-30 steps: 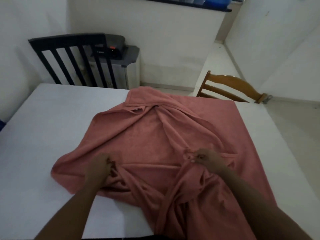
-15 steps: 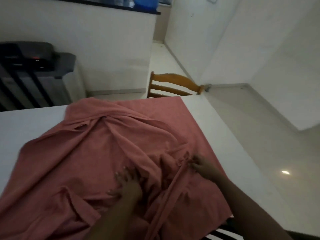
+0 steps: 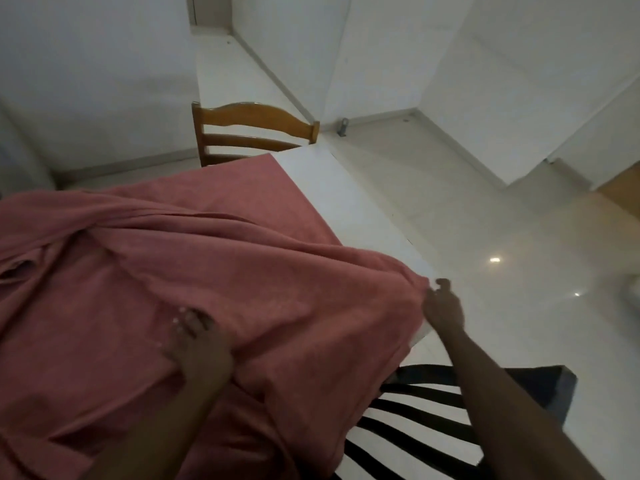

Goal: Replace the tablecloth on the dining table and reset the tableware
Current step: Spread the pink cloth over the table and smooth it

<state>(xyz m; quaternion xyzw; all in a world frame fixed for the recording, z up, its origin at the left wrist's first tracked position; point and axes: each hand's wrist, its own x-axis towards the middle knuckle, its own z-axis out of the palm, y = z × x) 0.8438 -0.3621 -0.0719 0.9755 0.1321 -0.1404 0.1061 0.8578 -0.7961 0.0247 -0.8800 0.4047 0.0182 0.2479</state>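
Tablecloth (image 3: 214,271) pulled rightward (white table (image 3: 332,188)).

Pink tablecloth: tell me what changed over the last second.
The right hand has drawn the pink tablecloth out to the white table's right edge, pinching its hem. The left hand let go of its fold and now presses flat. The cloth is still rumpled, the table corner bare.

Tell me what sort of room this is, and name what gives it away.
Most likely a home dining area. A white table is partly covered by a pink tablecloth, with a wooden chair at its far side and a black slatted chair at its near corner, on a glossy tiled floor.
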